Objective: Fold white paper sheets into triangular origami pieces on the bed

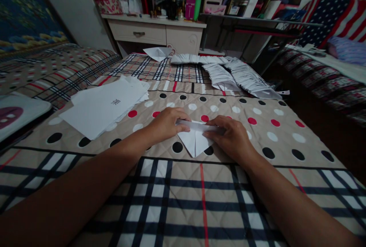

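Observation:
A partly folded sheet of white paper (195, 142) lies on the bed between my hands. Its lower part comes to a point toward me, and a band is folded along its far edge. My left hand (168, 124) pinches the left end of that band between thumb and fingers. At the right end, my right hand (231, 134) grips the paper the same way, its fingertips partly hiding the edge. To the left rests a loose stack of white paper sheets (100, 106), the top one bearing a small dark printed mark.
Long rows of folded white papers (248, 77) lie at the bed's far right, beside another folded paper piece (158, 53). The patterned bedspread (185, 201) spreads beneath everything. Beyond stands a white dresser (137, 33) crowded with bottles and boxes. A white object (31, 111) sits at far left.

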Tool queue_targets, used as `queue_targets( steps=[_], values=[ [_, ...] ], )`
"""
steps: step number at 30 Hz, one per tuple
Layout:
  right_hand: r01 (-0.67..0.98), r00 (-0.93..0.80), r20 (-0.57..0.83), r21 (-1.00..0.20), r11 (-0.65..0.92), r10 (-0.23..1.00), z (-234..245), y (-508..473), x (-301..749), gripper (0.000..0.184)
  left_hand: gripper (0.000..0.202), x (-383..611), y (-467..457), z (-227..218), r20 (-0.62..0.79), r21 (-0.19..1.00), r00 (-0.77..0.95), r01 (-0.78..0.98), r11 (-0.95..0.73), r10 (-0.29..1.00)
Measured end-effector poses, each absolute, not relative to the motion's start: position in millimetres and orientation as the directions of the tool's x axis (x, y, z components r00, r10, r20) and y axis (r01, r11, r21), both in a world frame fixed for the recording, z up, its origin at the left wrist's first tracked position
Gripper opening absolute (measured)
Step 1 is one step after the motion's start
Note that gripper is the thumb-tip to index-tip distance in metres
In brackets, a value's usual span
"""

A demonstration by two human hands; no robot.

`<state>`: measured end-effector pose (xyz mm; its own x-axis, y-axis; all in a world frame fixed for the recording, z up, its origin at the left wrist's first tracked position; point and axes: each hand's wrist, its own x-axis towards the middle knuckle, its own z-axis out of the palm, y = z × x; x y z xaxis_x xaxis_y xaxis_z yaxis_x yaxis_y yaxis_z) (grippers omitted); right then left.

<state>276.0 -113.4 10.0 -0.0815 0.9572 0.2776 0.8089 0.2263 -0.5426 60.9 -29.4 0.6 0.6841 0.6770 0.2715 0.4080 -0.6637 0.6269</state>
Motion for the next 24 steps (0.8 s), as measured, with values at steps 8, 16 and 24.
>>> queue_targets(
  steps=[8, 16, 24],
  values=[
    [0.759, -0.258, 0.3, -0.524, 0.385, 0.918, 12.9, -114.9, 281.7, 0.016, 0.017, 56.0, -33.6, 5.9, 0.304, 0.58, 0.738, 0.358, -0.731, 0.603],
    [0.816, -0.393, 0.36, -0.288, 0.501, 0.846, 14.4, -114.2, 282.7, 0.025, 0.027, 48.9, -32.0, 9.2, 0.317, 0.306, 0.83, 0.367, -0.878, 0.458],
    [0.869, -0.365, 0.226, -0.266, 0.418, 0.903, 26.0, -122.4, 276.6, 0.03, 0.024, 50.2, -51.9, 34.8, 0.203, 0.126, 0.899, 0.368, -0.921, 0.387]
  ],
)
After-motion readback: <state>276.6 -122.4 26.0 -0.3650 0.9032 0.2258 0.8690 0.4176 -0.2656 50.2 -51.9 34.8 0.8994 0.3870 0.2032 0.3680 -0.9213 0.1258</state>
